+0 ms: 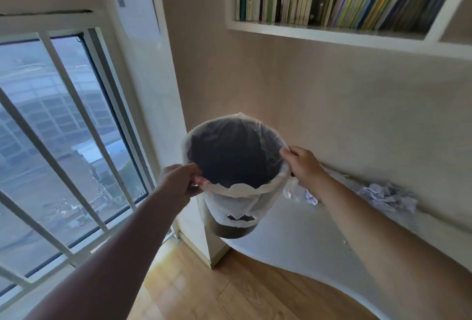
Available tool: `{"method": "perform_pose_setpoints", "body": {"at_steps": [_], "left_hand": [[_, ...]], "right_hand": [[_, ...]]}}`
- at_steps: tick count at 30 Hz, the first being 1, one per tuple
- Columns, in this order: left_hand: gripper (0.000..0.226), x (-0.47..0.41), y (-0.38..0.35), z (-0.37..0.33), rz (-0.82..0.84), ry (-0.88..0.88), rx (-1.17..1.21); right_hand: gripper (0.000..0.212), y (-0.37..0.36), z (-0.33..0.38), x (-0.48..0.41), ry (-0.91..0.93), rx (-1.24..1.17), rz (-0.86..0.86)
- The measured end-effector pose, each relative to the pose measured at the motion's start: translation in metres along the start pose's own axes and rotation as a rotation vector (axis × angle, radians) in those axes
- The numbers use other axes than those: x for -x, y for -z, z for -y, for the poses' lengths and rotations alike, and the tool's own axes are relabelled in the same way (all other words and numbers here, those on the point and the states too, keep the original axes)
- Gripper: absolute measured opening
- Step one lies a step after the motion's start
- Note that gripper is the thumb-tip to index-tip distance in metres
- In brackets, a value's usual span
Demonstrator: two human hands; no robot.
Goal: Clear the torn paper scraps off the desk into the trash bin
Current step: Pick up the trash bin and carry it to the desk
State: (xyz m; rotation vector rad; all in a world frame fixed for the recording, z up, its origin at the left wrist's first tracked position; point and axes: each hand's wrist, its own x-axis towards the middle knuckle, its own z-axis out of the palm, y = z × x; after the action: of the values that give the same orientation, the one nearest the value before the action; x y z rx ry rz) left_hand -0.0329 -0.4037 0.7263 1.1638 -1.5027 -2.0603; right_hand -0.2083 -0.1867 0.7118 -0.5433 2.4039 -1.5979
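A dark trash bin (236, 227) lined with a white plastic bag hangs in the air over the left end of the white desk (306, 238). My left hand (178, 183) grips its near-left rim and my right hand (304, 165) grips its right rim. The inside of the bin looks dark and I see nothing in it. A pile of crumpled torn paper scraps (385, 195) lies on the desk against the wall, to the right of the bin. One small scrap (310, 198) shows just under my right wrist.
A bookshelf (332, 34) full of upright books hangs above the desk. A large window (56, 140) with white bars fills the left side. Wooden floor (217, 286) lies below the desk's curved front edge.
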Motion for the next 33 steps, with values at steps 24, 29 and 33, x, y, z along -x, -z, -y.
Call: {"method": "perform_pose_setpoints", "body": {"at_steps": [24,29,33], "left_hand": [[0.013,-0.086,-0.067,0.065,-0.114,0.103,0.216],[0.017,-0.085,-0.062,0.071,-0.007,0.111,0.227],[0.063,-0.066,-0.056,0.099,0.001,0.135,0.438]], "right_hand": [[0.024,0.123,-0.129,0.028,-0.263,-0.080,-0.187],[0.022,0.138,-0.131,0.052,-0.282,-0.095,-0.237],[0.033,0.146,-0.144,0.076,-0.311,-0.144,-0.342]]}}
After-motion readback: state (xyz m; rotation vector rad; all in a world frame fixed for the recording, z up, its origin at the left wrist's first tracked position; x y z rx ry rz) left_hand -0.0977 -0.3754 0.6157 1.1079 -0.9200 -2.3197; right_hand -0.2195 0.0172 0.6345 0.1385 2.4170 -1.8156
